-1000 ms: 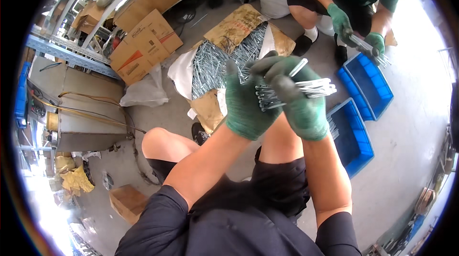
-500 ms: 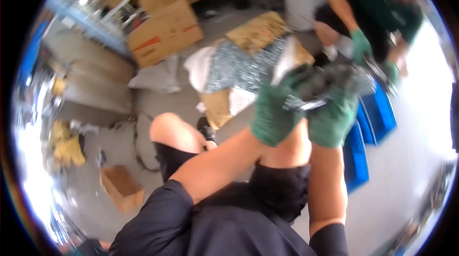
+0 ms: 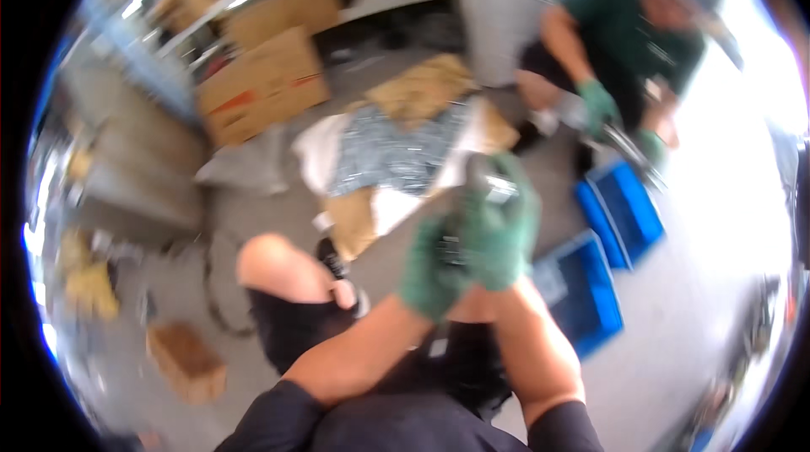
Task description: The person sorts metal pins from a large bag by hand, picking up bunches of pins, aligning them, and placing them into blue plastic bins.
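Note:
My left hand (image 3: 429, 271) and my right hand (image 3: 502, 233), both in green knit gloves with dark fingertips, are held close together in front of my knees. Between them, a small dark item with a shiny metal part (image 3: 499, 191) shows at the top of my right hand. Something black (image 3: 453, 250) also shows between the gloves. Motion blur and the fingers hide the exact kind of either piece. The fingers of both hands are curled. Beyond my hands, a heap of small shiny grey pieces (image 3: 392, 153) lies on white sheeting and cardboard.
Two blue bins (image 3: 603, 283) stand on the floor to the right. A co-worker (image 3: 629, 30) in green gloves sits at the far right with a long metal tool. Cardboard boxes (image 3: 261, 85) are at the far left, and a small carton (image 3: 186, 359) is near left.
My hands have moved left and closer together, and the dark item is now turned more upright between them. The whole view has shifted, showing more of the blue bins.

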Tool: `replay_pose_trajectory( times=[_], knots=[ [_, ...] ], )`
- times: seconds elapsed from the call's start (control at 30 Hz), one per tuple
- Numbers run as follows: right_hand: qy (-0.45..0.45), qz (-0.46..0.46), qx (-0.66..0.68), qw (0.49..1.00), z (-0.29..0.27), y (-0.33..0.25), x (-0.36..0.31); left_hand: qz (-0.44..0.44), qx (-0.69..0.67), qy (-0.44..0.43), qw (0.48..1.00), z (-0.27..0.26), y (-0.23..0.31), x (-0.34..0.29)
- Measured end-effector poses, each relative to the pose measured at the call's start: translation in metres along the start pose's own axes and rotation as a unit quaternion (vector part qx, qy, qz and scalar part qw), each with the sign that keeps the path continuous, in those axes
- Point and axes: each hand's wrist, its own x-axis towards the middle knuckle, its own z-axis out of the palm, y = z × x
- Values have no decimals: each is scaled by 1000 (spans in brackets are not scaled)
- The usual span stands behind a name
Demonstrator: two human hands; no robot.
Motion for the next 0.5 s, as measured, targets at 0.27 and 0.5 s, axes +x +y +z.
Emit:
replay_pose_trajectory(
  times=[0.27, 0.5],
  knots=[
    [-184, 89, 190, 960, -41, -5, 6, -6, -21, -16, 1000, -15, -32, 28],
    [-54, -67, 127, 988, -117, 52, 57, -316, -940, 109, 64, -14, 45, 80]
  ],
)
